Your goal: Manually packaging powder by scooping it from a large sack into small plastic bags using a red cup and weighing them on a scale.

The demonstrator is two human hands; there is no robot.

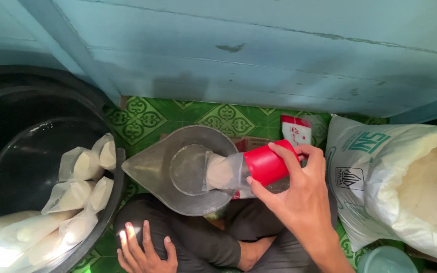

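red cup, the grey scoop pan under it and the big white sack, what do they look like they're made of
Red cup: looks like smooth plastic, solid colour with a soft sheen. Grey scoop pan: probably metal, dull grey with a brushed, slightly reflective surface and a pointed spout. Big white sack: seems woven plastic, with a crinkled matte surface and rolled-down rim. Right hand holds the cup.

Right hand [292, 189] raised mid-frame, forearm entering from lower right, wrist bent, fingers and thumb wrapped in firm grasp. Left hand [142, 250] low at bottom edge, palm down, fingers spread flat on own knee, holding nothing.
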